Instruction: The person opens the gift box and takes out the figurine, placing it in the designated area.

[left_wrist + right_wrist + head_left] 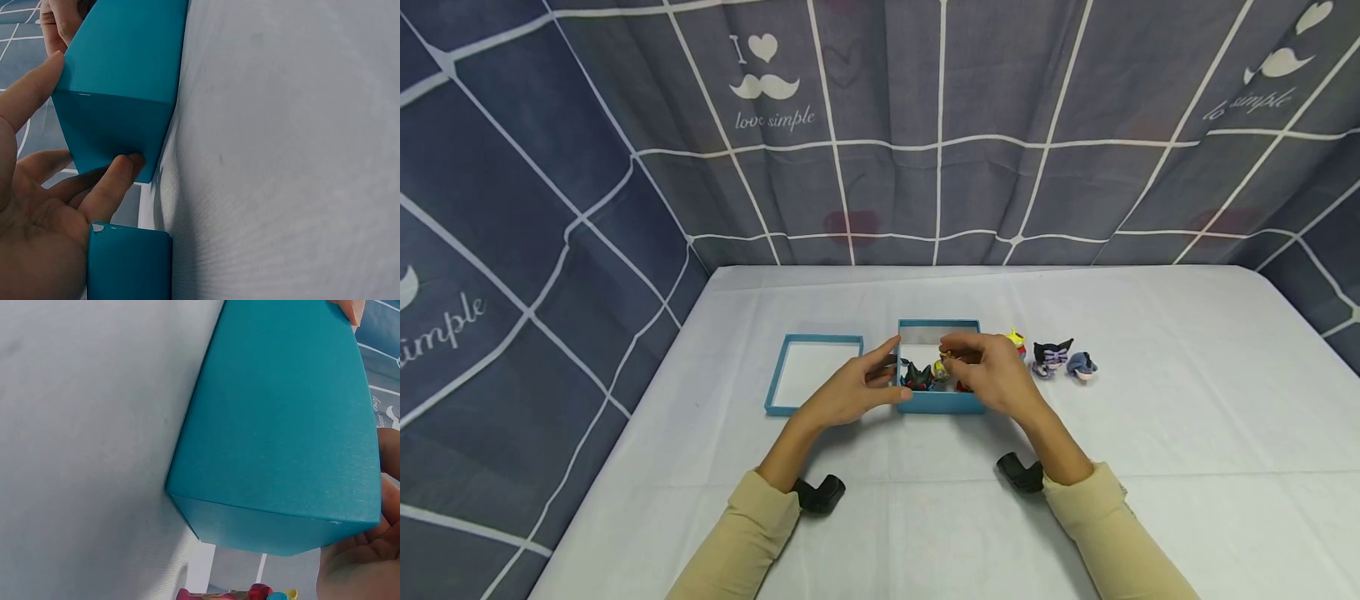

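Note:
A blue box [942, 403] with no lid on it stands in the middle of the table. My left hand [853, 390] rests against its left side, thumb at the front corner and fingers fairly straight; the left wrist view shows a fingertip pressing the box's side wall [112, 125]. Over the box's right part, my right hand [992, 371] pinches a small figurine [945, 355], mostly hidden by the fingers. Inside lie a dark winged figurine [917, 377] and a yellow one [940, 371]. A bit of red [962, 387] shows under the right hand.
The blue-rimmed lid [780, 375] lies inner side up left of the box. To the right stand a yellow-and-red figurine [1017, 340], partly covered by my hand, a black-eared purple one [1051, 358] and a blue-grey one [1082, 367]. A patterned curtain [880, 200] hangs behind the table.

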Demonstrator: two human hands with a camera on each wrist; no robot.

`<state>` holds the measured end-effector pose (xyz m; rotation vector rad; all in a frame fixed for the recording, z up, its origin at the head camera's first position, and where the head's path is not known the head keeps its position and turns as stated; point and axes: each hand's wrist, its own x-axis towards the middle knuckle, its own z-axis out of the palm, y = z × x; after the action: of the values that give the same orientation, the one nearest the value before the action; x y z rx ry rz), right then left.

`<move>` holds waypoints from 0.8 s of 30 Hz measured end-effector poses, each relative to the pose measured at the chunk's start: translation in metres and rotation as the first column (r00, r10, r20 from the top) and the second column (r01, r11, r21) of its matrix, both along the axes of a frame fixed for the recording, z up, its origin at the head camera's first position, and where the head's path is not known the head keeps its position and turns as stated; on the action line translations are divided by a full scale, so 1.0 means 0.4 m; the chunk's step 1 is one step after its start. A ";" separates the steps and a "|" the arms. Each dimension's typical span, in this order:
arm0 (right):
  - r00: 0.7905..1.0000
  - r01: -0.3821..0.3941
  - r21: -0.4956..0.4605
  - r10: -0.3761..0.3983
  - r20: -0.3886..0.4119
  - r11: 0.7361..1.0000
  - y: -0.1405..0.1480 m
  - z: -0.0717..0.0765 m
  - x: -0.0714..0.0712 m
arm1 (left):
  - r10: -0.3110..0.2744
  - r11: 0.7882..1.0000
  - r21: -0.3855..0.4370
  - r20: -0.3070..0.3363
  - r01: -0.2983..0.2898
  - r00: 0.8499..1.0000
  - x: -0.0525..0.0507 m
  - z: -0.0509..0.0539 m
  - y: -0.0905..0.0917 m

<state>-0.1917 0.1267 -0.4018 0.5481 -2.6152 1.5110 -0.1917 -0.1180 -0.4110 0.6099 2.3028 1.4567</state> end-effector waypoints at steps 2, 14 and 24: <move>1.000 -0.003 -0.006 0.003 -0.001 1.000 0.001 0.000 0.000 | -0.002 1.000 0.001 0.000 0.002 1.000 0.000 0.000 0.000; 0.999 0.000 -0.023 0.001 0.038 1.000 0.007 0.011 0.003 | -0.010 1.000 0.001 -0.013 0.010 1.000 -0.004 0.000 0.000; 1.000 0.022 -0.010 -0.022 -0.007 1.000 0.028 0.056 0.014 | -0.001 1.000 0.003 -0.016 0.001 1.000 -0.009 -0.006 0.001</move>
<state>-0.1860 0.1380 -0.3793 0.5212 -2.5981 1.5114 -0.1951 -0.1176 -0.4134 0.6258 2.3120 1.4601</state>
